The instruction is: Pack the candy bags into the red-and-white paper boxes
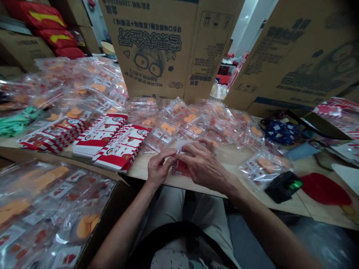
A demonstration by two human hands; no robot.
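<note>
1. Left hand (160,166): located at the center of the frame. Thumb and fingers are nearly closed, pinching the edge of the carton at its white flap (183,143).
2. Right hand (206,163): located just right of center. Fingers are bent over the carton, with thumb and fingertips closed on it near the left fingertips.
3. Carton (181,169): red and white, positioned at the center of the frame between both hands, at the near edge of the tabletop (231,160). The right hand covers much of it.
4. Stacks (108,130): red-and-white printed pieces, lying left of center on the tabletop.
5. Pouches (168,129): clear, with orange contents, heaped behind the hands and across the upper left.
6. Open box (119,198): lower left of the frame, holding similar clear pouches.
7. Black device (284,186): right of the frame, showing a green light. A red paddle (325,188) lies just beside it, farther right.
8. Large boxes (168,48): two printed brown boxes, standing at the upper center and upper right.
</note>
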